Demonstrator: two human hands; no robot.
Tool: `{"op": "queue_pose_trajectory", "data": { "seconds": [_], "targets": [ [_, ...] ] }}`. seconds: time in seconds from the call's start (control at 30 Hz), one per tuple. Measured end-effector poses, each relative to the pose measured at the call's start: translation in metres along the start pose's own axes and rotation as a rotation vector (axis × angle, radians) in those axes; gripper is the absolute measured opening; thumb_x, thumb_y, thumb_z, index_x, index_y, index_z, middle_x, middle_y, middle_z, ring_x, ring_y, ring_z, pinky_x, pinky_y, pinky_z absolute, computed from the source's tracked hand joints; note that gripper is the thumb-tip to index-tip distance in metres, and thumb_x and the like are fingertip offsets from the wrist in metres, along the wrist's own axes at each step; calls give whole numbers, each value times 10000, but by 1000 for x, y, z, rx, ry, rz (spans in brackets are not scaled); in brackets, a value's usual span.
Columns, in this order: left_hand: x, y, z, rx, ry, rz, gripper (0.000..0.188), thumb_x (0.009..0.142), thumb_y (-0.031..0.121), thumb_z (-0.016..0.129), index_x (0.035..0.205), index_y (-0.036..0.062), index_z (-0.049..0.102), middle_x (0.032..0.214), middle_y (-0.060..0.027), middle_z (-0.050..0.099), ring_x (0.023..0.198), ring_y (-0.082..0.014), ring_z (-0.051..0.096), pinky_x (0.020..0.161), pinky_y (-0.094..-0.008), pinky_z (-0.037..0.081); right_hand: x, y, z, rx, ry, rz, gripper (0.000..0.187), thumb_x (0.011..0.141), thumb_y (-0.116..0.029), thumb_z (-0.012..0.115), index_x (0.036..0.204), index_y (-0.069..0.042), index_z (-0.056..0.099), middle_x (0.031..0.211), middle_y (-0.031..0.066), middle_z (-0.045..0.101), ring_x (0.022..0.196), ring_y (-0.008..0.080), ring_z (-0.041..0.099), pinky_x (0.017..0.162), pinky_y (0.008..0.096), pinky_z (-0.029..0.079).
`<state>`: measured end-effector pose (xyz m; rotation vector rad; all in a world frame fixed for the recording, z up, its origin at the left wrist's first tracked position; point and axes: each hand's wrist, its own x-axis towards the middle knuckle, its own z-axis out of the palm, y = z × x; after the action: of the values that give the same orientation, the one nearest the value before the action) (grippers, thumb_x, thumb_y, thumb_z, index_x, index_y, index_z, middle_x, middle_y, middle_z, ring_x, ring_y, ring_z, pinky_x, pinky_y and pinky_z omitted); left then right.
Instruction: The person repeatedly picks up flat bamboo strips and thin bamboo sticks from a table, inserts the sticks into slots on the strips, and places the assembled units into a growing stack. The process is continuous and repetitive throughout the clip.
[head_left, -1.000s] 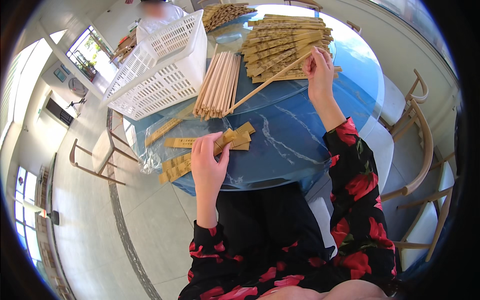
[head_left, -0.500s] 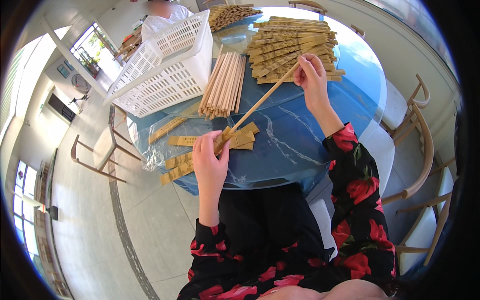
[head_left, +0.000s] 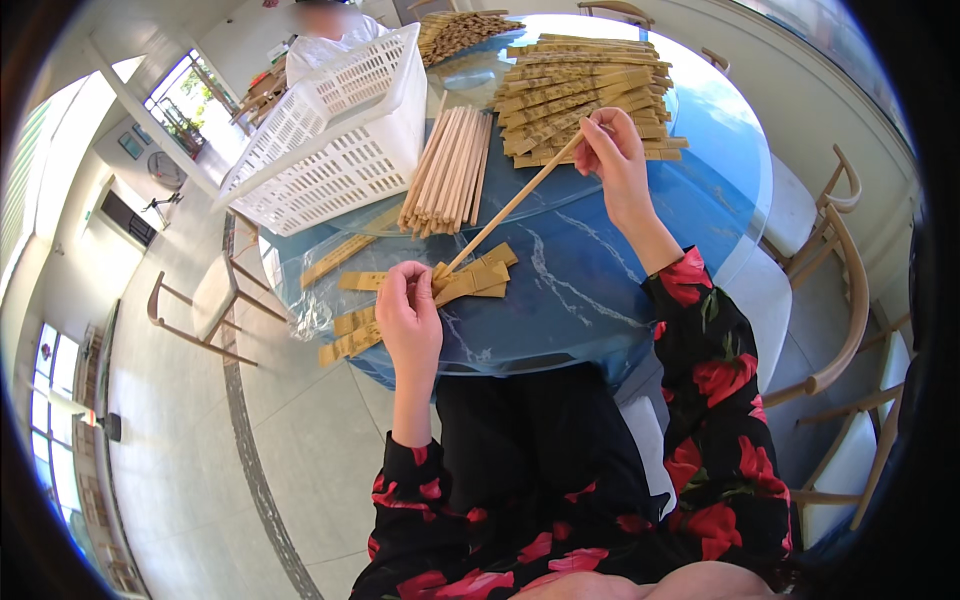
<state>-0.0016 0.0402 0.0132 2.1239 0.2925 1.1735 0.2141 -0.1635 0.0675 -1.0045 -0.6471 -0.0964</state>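
A long, thin tan wooden stick (head_left: 515, 205) slants over the blue table, its upper end pinched by my right hand (head_left: 612, 150). Its lower end comes down beside the fingertips of my left hand (head_left: 410, 312), which are closed together. Whether the left fingers grip the stick's tip or a bit of paper is hidden. Flat brown printed paper sleeves (head_left: 482, 276) lie crossed under the stick's lower end. Further brown sleeves (head_left: 350, 343) show left of my left hand. Behind the stick lies a pile of pale wooden sticks (head_left: 450, 170).
A white slatted plastic basket (head_left: 350, 170) stands at the table's left. At the back right is a large stack of filled-looking brown sleeves (head_left: 580, 90); another brown pile (head_left: 460, 35) lies farther back. Clear plastic film (head_left: 310, 310) hangs at the left edge. A person (head_left: 335, 35) sits across.
My left hand has shifted slightly left and uncovers more of the sleeves. My right hand has moved a little left and down with the stick's upper end.
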Motion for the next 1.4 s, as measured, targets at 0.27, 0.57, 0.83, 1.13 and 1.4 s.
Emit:
{"op": "queue_pose_trajectory", "data": {
  "seconds": [0.27, 0.57, 0.83, 1.13, 1.4],
  "targets": [
    [0, 4, 0, 190, 124, 150, 52, 961, 50, 606, 918, 21, 603, 854, -96, 635, 804, -252, 588, 710, -345, 469, -6, -7, -9, 136, -286, 416, 203, 1019, -262, 571, 960, -69, 596, 735, 29, 602, 619, 92, 539, 558, 231, 426],
    [0, -4, -18, 44, 11, -16, 37, 957, 41, 606, 981, 14, 613, 915, -96, 668, 886, -253, 622, 823, -359, 480, -16, -6, 5, 106, -407, 514, 237, 1027, -267, 552, 971, -55, 642, 778, 30, 632, 692, 94, 587, 623, 228, 457],
    [-3, -22, -52, 412, -127, 154, 259, 832, 84, 737, 1074, 19, 672, 1089, -118, 688, 1056, -330, 603, 955, -407, 463, -17, -10, 3, 83, -402, 539, 242, 1026, -253, 542, 982, -43, 654, 802, 37, 641, 711, 98, 593, 648, 232, 470],
    [-6, -37, -54, 372, -187, 165, 181, 860, 70, 697, 1028, 4, 688, 1055, -129, 669, 1019, -342, 595, 917, -405, 471, -17, 10, 2, 209, -394, 618, 233, 1021, -241, 543, 964, -38, 642, 774, 46, 614, 686, 110, 553, 630, 243, 460],
    [13, -29, -45, 607, -172, 384, 194, 865, 41, 653, 1055, 34, 611, 994, -114, 568, 967, -342, 545, 840, -438, 467, -15, 0, -2, 246, -435, 560, 233, 1023, -222, 529, 983, -28, 650, 797, 62, 646, 701, 115, 589, 657, 242, 494]
  ]
}}
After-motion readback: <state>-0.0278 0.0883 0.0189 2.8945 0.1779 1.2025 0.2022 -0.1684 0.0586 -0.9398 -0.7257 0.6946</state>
